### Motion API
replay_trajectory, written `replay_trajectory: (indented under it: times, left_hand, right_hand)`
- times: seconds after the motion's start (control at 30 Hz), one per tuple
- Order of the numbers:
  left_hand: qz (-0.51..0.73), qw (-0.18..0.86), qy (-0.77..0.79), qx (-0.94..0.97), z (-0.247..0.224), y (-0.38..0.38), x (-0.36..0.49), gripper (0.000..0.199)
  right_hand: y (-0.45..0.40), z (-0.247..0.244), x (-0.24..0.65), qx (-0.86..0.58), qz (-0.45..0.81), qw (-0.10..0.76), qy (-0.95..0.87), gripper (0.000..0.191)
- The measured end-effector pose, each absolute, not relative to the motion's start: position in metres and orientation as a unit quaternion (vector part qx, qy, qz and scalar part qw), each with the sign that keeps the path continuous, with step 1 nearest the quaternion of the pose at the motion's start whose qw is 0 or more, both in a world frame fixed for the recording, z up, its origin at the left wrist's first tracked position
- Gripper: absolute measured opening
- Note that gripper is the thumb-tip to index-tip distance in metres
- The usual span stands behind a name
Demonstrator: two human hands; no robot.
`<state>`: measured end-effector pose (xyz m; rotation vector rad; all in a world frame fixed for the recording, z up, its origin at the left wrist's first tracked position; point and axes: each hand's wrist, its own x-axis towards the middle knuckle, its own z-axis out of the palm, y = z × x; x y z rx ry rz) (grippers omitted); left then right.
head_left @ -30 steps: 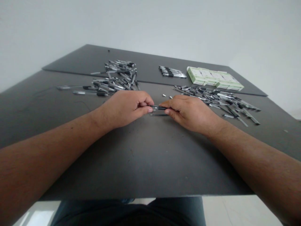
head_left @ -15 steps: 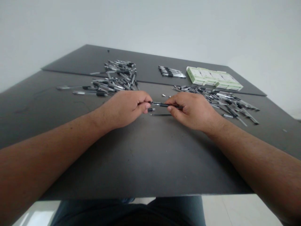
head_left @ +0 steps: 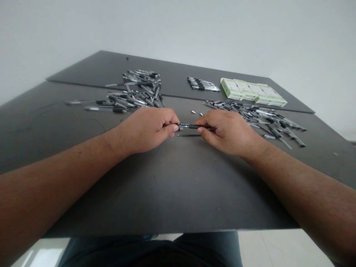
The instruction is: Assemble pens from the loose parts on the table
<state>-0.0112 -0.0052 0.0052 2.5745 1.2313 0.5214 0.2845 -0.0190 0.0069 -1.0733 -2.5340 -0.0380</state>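
Observation:
Between my hands a black and clear pen (head_left: 187, 126) lies level, a little above the table. My left hand (head_left: 152, 128) is closed on its left end, thumb and forefinger pinching it. The pen's right part sits in the closed fingers of my right hand (head_left: 225, 129), which hide some of it. Below the pen, a thin dark refill (head_left: 189, 135) rests on the table, its right end covered by my right hand. Two small silver tips (head_left: 193, 111) lie just beyond the pen.
A heap of pens (head_left: 139, 98) spreads behind my left hand, and loose pen parts (head_left: 267, 118) lie scattered at the right. Farther back are a neat row of pens (head_left: 203, 84) and green-white boxes (head_left: 253, 91). The dark table (head_left: 167, 193) has a near edge by my legs.
The held pen has dipped slightly toward the table. Both hands keep their hold on it and have hardly moved.

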Motion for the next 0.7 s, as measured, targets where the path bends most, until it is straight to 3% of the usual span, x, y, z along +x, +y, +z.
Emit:
replay_trajectory:
  times: [0.3, 0.7]
  left_hand:
    - [0.162, 0.113, 0.421, 0.885, 0.004, -0.004, -0.011, 0.031]
    - [0.218, 0.117, 0.431, 0.868, -0.002, 0.001, -0.016, 0.049]
  right_hand:
    - [-0.018, 0.003, 0.282, -0.363, -0.003, 0.201, -0.910, 0.033]
    - [-0.010, 0.000, 0.291, -0.386, 0.002, 0.213, -0.898, 0.028]
